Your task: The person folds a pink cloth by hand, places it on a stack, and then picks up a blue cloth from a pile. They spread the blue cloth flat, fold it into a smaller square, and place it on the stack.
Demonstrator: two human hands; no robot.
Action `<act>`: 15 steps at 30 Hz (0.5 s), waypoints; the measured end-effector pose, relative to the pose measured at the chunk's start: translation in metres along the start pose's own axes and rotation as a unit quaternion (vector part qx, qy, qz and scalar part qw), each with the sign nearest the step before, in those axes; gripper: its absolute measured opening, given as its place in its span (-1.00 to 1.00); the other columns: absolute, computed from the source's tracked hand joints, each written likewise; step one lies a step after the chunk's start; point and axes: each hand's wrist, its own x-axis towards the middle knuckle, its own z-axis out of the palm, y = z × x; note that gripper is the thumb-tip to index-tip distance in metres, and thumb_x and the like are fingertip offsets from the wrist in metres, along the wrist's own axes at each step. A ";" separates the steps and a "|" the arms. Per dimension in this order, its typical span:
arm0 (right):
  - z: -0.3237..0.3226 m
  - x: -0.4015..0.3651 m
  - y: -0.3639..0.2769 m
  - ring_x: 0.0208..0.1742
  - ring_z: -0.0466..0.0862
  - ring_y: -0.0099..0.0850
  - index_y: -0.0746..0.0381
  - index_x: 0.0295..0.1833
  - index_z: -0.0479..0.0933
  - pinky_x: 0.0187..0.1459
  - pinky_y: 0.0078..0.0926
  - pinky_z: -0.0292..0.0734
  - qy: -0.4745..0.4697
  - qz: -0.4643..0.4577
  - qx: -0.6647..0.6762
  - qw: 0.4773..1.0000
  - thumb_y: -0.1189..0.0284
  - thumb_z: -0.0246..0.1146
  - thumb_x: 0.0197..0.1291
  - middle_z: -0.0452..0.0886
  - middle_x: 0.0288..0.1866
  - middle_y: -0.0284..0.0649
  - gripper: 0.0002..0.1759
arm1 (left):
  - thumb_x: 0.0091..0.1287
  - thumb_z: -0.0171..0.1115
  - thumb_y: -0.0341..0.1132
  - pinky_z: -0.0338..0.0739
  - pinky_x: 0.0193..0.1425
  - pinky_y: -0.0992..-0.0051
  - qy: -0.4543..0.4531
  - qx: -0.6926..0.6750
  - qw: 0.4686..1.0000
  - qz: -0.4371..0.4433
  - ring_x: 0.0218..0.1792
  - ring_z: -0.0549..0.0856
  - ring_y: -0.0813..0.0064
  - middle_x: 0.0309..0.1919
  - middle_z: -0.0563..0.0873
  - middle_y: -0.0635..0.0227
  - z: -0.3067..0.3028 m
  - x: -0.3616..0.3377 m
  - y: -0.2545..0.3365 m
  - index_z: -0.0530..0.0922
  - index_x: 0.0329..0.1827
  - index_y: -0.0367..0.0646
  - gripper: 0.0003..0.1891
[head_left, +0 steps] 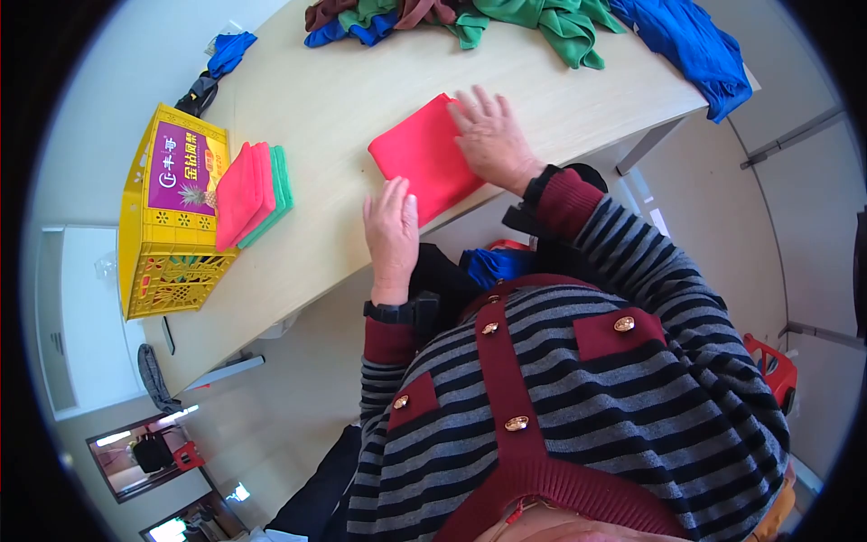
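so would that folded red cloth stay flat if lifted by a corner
Probably not: the folded red cloth is thin fabric, so it would likely droop and unfold. Pushed by the right hand on it, it may bunch or slide.

We've got the right hand flat, fingers spread, on the folded red cloth on the worktop. Left hand lies flat too, at the cloth's near edge, fingertips just beside it. Left of the cloth: pink & green folded stack atop a yellow crate. Beyond the cloth: fabric heap, green, blue & brown.
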 end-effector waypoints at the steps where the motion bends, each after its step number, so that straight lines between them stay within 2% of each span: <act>1: -0.003 0.007 -0.012 0.66 0.21 -0.07 0.22 0.58 0.30 0.60 0.00 0.10 -0.005 -0.039 0.036 0.999 0.08 0.03 0.53 0.30 0.63 -0.04 -0.34 | 0.56 0.10 -0.18 0.10 0.65 -0.01 -0.002 -0.028 0.999 -0.018 0.60 0.28 0.12 0.56 0.38 0.08 -0.002 0.009 -0.004 0.38 0.54 -0.22 -0.46; 2: -0.007 0.013 -0.025 0.66 0.21 -0.08 0.23 0.58 0.31 0.59 0.02 0.10 -0.009 -0.077 0.073 0.994 0.06 0.02 0.54 0.31 0.62 -0.05 -0.33 | 0.58 0.07 -0.17 0.09 0.65 -0.01 -0.005 -0.056 0.998 -0.035 0.60 0.28 0.11 0.55 0.39 0.07 -0.001 0.017 -0.007 0.38 0.53 -0.21 -0.47; 3: -0.005 0.020 -0.040 0.66 0.21 -0.08 0.23 0.58 0.31 0.59 0.02 0.10 -0.007 -0.075 0.073 0.994 0.06 0.02 0.54 0.31 0.62 -0.05 -0.33 | 0.58 0.07 -0.17 0.09 0.65 -0.01 -0.004 -0.054 0.998 -0.033 0.60 0.28 0.11 0.55 0.39 0.07 0.002 0.027 -0.008 0.38 0.53 -0.21 -0.47; 5: 0.010 0.030 -0.063 0.65 0.23 -0.08 0.22 0.56 0.33 0.59 0.05 0.07 -0.040 -0.100 0.261 0.959 0.02 -0.02 0.53 0.37 0.59 -0.07 -0.32 | 0.59 0.04 -0.17 0.07 0.66 -0.02 0.029 0.006 0.999 -0.018 0.62 0.23 0.10 0.58 0.34 0.09 0.018 0.050 -0.012 0.35 0.55 -0.24 -0.45; 7: 0.019 0.032 -0.063 0.64 0.24 -0.08 0.23 0.55 0.34 0.59 0.03 0.07 -0.029 -0.100 0.241 0.965 0.01 -0.02 0.52 0.38 0.58 -0.07 -0.32 | 0.59 0.03 -0.17 0.06 0.66 -0.03 0.046 0.038 0.998 -0.011 0.64 0.21 0.10 0.60 0.31 0.10 0.024 0.058 -0.016 0.34 0.56 -0.26 -0.45; 10: 0.029 0.033 -0.057 0.63 0.26 -0.08 0.23 0.54 0.35 0.58 0.00 0.09 -0.018 -0.098 0.206 0.973 0.00 -0.02 0.52 0.40 0.56 -0.08 -0.32 | 0.62 -0.04 -0.12 0.02 0.67 -0.04 0.000 0.086 0.996 -0.027 0.65 0.17 0.10 0.62 0.27 0.12 0.029 0.057 -0.021 0.27 0.60 -0.24 -0.42; 13: 0.032 0.033 -0.034 0.65 0.23 -0.10 0.21 0.56 0.33 0.60 -0.04 0.09 -0.021 -0.063 0.130 0.989 0.01 -0.03 0.55 0.36 0.60 -0.08 -0.33 | 0.62 -0.06 -0.08 0.01 0.68 -0.04 -0.002 0.082 0.996 -0.023 0.66 0.14 0.11 0.64 0.25 0.13 0.032 0.056 -0.023 0.22 0.62 -0.23 -0.39; 15: 0.037 0.033 -0.021 0.63 0.26 -0.11 0.20 0.55 0.34 0.59 -0.06 0.10 -0.021 -0.042 0.145 0.988 0.02 -0.03 0.54 0.38 0.58 -0.10 -0.34 | 0.63 -0.08 -0.06 0.00 0.68 -0.04 -0.002 0.080 0.996 -0.029 0.67 0.13 0.11 0.64 0.23 0.13 0.032 0.053 -0.024 0.20 0.63 -0.22 -0.38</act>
